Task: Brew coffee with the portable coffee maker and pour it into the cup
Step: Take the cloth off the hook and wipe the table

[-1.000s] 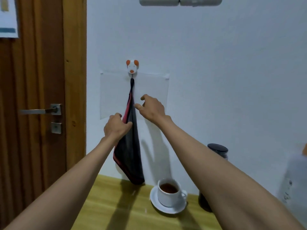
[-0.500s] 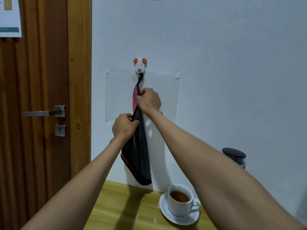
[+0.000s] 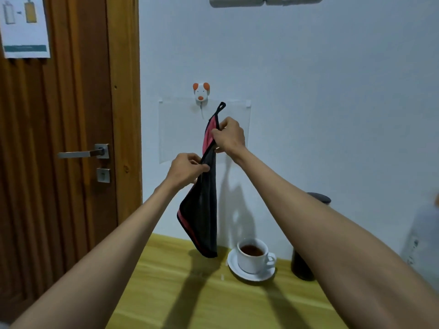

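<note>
Currently, a dark cloth [image 3: 206, 205] is pinched by the right hand [image 3: 229, 137] and gripped lower by the left hand [image 3: 186, 168], its loop clear of the hook [image 3: 201, 92]. The filled cup [image 3: 253, 256] is set on the table [image 3: 190, 293] beside the half-hidden coffee maker [image 3: 301, 264]; it could be tipped if the cloth's hanging corner is swung across it.

The dark cloth [image 3: 205, 205] no longer hangs from the dog-shaped hook [image 3: 201, 92]: its loop [image 3: 222, 105] is off the hook and stands free just to its right. The right hand [image 3: 230, 137], open a second ago, now pinches the cloth's upper edge.
</note>
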